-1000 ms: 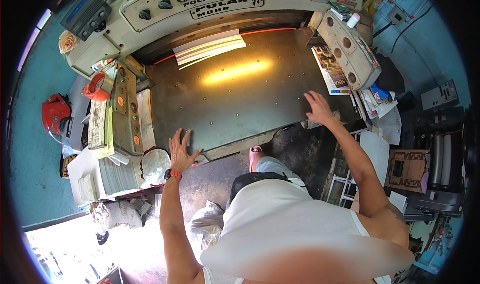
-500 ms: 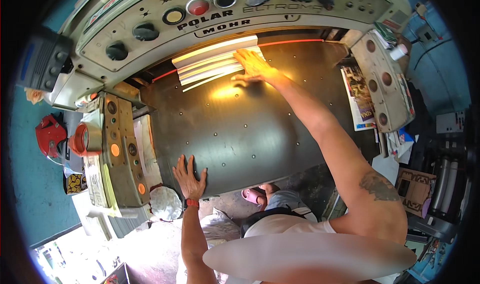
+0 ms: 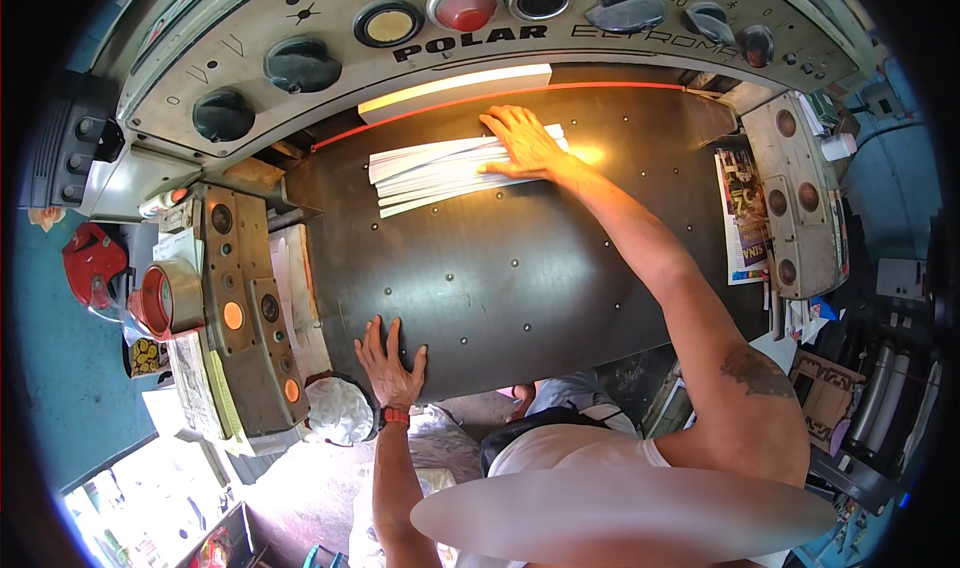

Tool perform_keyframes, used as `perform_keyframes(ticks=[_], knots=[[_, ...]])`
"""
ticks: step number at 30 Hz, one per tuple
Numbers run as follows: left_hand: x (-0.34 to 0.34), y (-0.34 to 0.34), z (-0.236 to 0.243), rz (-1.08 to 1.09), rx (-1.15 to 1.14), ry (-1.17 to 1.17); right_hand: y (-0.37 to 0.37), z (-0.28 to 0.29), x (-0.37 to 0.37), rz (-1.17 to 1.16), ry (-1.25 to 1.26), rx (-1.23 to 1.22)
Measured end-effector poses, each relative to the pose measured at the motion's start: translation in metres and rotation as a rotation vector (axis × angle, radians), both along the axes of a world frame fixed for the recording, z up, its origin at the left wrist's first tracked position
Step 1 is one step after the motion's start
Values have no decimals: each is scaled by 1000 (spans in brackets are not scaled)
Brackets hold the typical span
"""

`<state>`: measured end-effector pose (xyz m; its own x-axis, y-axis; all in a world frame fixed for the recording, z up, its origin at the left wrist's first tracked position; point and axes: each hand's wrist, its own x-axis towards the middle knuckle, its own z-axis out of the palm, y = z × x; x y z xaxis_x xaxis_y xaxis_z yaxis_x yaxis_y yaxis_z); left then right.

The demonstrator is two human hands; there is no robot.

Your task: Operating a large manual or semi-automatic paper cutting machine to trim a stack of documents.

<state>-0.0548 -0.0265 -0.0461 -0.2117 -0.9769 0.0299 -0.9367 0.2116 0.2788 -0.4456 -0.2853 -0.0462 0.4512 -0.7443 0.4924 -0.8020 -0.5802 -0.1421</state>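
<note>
Loose white paper strips [image 3: 425,173] lie in a slightly fanned bundle on the dark metal bed of a paper cutter [image 3: 450,298]. Across the right part of the bundle lies my right hand [image 3: 525,146], its fingers stretched out and the thumb toward the near side. Behind the strips, a straight-edged paper stack [image 3: 455,93] sits at the red line under the machine's front panel. My left hand [image 3: 390,368] rests spread on the bed's near left corner, holding nothing. A red watch is on that wrist.
The front panel [image 3: 480,43] has knobs and a red button. Control boxes with round buttons flank the bed, left [image 3: 240,308] and right [image 3: 795,198]. A roll of tape [image 3: 165,298] stands by the left box. Printed sheets [image 3: 742,213] lie at the bed's right edge.
My right hand and the strips have come nearer, away from the stack, which now shows separately behind them. My left hand stays on the bed's near left corner. The view has shifted.
</note>
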Motion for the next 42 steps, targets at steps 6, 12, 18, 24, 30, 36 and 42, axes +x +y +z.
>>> perform_keyframes(ticks=[6,12,18,24,30,36,42], knots=[[-1,0,1,1,5,2,8,17,5,77,142,394],[1,2,-4,-14,-7,-6,104,13,29,-110,53,560],[-12,9,8,-12,-36,-46,230,9,81,-384,54,584],[-82,-6,28,-756,-17,160,332,18,123,-466,-44,634],[-90,3,20,-1119,93,-90,430,36,152,-808,-212,390],[-67,27,-9,-1255,-36,149,448,-4,201,-1039,-84,513],[-81,46,-24,-1306,-97,93,460,-21,216,-1061,-203,247]])
